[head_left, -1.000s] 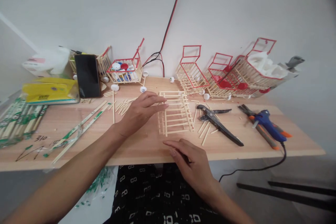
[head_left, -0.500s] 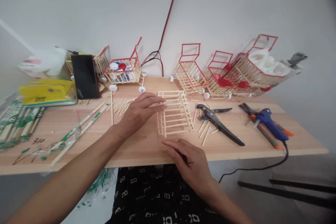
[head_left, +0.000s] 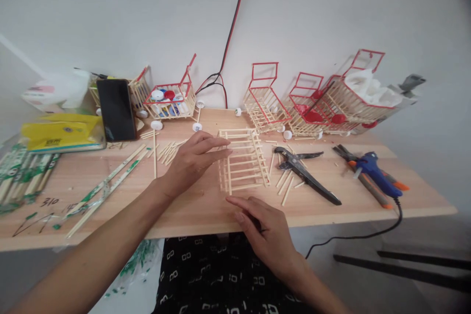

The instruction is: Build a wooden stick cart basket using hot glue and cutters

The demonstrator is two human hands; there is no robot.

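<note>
A small basket-like frame of pale wooden sticks (head_left: 246, 167) stands near the middle of the wooden table. My left hand (head_left: 195, 159) reaches in from the left, its thumb and fingertips on the frame's upper left rail. Over the table's front edge, my right hand (head_left: 267, 228) has its index finger stretched toward the frame's near left corner, thumb apart and the other fingers curled. Nothing shows in it; whether the fingertip touches the frame I cannot tell. Loose short sticks (head_left: 171, 151) lie behind my left wrist, and more sticks (head_left: 286, 184) lie right of the frame.
Black-handled cutters (head_left: 309, 176), pliers (head_left: 375, 190) and a blue glue gun (head_left: 379, 171) lie at right. Finished miniature carts (head_left: 267, 103) line the wall, one cart (head_left: 171, 100) holding bottle caps. At left are a phone (head_left: 117, 110), yellow pack (head_left: 62, 132) and wrapped sticks (head_left: 27, 171).
The camera view has shifted slightly. Both hands and the stick frame keep nearly the same positions relative to each other.
</note>
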